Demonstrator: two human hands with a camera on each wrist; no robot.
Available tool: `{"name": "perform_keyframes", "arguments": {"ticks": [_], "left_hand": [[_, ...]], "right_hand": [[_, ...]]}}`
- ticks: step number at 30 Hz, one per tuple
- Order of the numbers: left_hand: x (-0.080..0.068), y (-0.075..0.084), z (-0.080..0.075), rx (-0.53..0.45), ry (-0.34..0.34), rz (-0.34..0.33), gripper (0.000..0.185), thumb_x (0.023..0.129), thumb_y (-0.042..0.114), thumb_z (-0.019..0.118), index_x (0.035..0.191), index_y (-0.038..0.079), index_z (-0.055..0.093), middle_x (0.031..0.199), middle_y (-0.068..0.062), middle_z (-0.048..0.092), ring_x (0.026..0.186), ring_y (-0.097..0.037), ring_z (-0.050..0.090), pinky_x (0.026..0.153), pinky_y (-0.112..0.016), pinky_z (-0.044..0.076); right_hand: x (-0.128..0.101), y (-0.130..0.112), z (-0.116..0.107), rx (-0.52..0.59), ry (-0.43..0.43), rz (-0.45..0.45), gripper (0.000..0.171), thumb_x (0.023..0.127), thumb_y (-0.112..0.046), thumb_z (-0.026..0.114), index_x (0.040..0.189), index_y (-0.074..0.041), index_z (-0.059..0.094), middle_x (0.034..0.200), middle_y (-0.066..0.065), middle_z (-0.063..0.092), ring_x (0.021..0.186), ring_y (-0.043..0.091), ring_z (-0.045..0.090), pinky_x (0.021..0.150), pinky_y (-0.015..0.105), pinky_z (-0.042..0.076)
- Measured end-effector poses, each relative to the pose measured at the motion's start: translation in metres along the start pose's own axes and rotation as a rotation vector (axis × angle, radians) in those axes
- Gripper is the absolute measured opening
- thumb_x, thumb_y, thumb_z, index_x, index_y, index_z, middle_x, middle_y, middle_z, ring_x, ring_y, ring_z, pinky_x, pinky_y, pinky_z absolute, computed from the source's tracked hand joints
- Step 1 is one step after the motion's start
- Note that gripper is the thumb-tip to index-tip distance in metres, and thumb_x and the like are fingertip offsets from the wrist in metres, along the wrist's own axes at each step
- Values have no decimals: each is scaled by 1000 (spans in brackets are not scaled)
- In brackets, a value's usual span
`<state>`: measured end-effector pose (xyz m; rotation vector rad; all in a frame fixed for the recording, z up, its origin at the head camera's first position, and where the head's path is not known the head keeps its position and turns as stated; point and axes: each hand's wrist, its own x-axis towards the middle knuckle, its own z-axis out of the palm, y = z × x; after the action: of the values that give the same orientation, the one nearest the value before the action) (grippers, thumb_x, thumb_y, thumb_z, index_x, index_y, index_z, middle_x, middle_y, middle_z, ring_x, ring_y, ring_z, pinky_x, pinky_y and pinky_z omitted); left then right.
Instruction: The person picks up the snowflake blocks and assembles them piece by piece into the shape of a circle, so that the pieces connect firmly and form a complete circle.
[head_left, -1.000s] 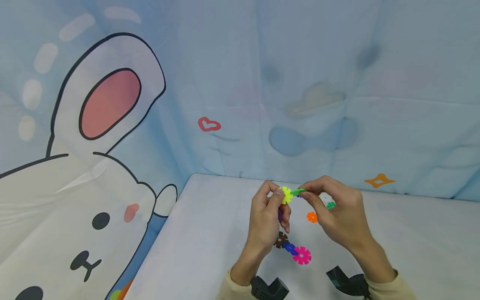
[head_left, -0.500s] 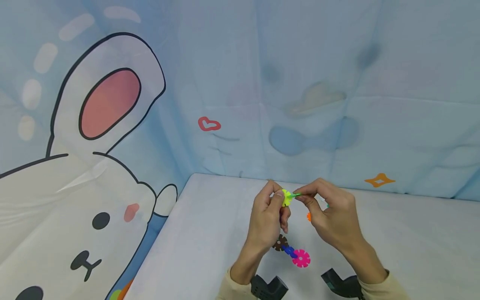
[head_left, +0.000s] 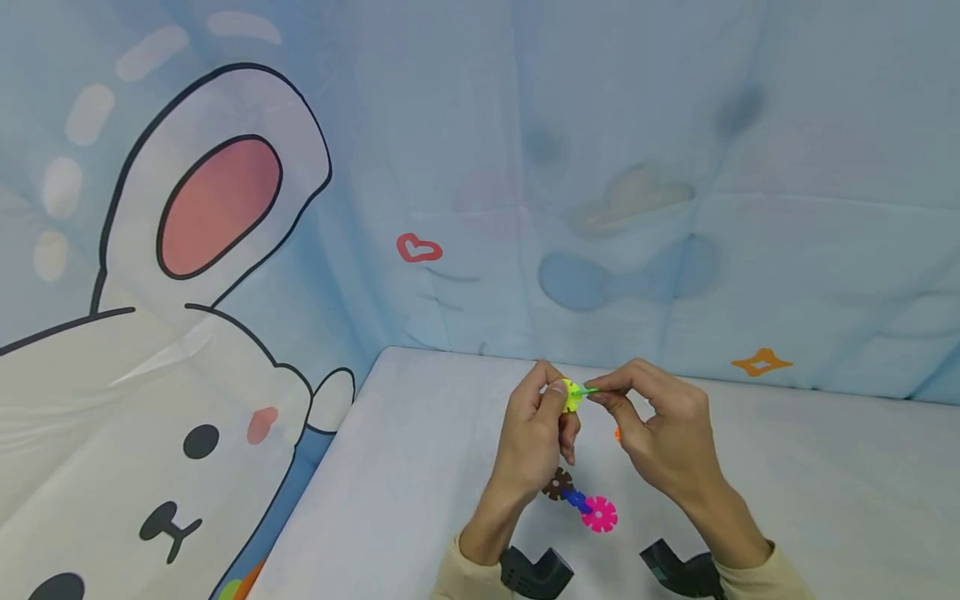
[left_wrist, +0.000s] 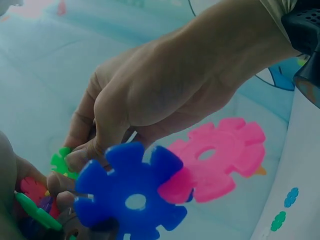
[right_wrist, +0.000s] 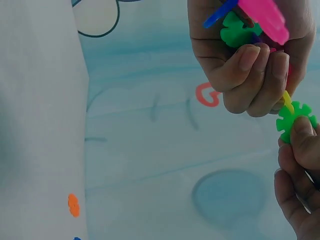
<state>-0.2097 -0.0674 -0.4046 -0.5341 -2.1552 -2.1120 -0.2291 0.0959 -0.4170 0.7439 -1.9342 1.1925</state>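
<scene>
Dangling nearest the camera, a chain of snowflake discs, with a pink disc (head_left: 600,514), blue disc (head_left: 576,499) and brown disc (head_left: 558,483), is hanging below the left hand (head_left: 536,442), just above the white table (head_left: 405,492). Left hand is curling its fingers round the chain's upper part and pinching a yellow disc (head_left: 572,394) at the top between thumb and forefinger. Right hand (head_left: 663,437) is pinching a green disc (right_wrist: 295,120) edge-on and pressing it against the yellow disc, so both hands are meeting fingertip to fingertip above the table. An orange disc (head_left: 617,433) is lying on the table, mostly hidden behind the right hand. Farther back, a blue cartoon backdrop (head_left: 600,167) with a white rabbit (head_left: 150,333) is hanging behind the table.
</scene>
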Motion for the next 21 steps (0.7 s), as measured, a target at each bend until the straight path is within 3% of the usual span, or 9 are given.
{"name": "perform_keyframes", "arguments": {"ticks": [3, 9, 13, 15, 18, 21], "left_hand": [[0, 0, -2, 0, -3, -16, 25, 112, 11, 33, 97, -3, 47, 57, -11, 43, 42, -5, 43, 44, -19, 47], [3, 0, -11, -70, 9, -70, 23, 109, 11, 36, 92, -1, 46, 54, -4, 44, 42, -9, 43, 42, -22, 48], [5, 1, -19, -109, 69, -90, 22, 106, 11, 35, 88, 4, 45, 53, -1, 45, 42, -11, 43, 42, -22, 48], [5, 1, -23, -123, 96, -96, 23, 106, 13, 35, 86, 6, 46, 53, 0, 44, 43, -11, 43, 42, -22, 48], [6, 1, -27, -144, 113, -107, 28, 108, 17, 35, 83, 9, 44, 53, 1, 44, 43, -11, 42, 42, -21, 48], [6, 0, -29, -155, 121, -121, 33, 111, 24, 36, 81, 10, 43, 52, 3, 44, 42, -11, 42, 42, -20, 48]], "right_hand": [[1, 1, 1, 16, -4, -14, 32, 73, 17, 85, 90, -8, 78, 81, 1, 75, 66, 1, 56, 60, 16, 42], [0, 9, -2, 45, -117, -44, 42, 75, 12, 87, 109, -11, 80, 94, -1, 80, 78, 6, 69, 75, 12, 53], [-1, 20, -6, -43, -191, 33, 52, 80, 3, 88, 128, -11, 74, 105, 1, 81, 85, 13, 77, 84, 9, 56], [-3, 29, -7, -95, -226, 98, 50, 85, -1, 86, 132, -10, 72, 108, 5, 81, 87, 20, 79, 83, 17, 61], [-8, 44, -4, -149, -332, 233, 44, 93, -9, 81, 136, -6, 68, 114, 12, 80, 97, 30, 78, 84, 41, 66], [-15, 60, 9, -201, -496, 359, 47, 99, -17, 76, 141, -1, 63, 130, 21, 73, 118, 42, 69, 98, 63, 58]]}}
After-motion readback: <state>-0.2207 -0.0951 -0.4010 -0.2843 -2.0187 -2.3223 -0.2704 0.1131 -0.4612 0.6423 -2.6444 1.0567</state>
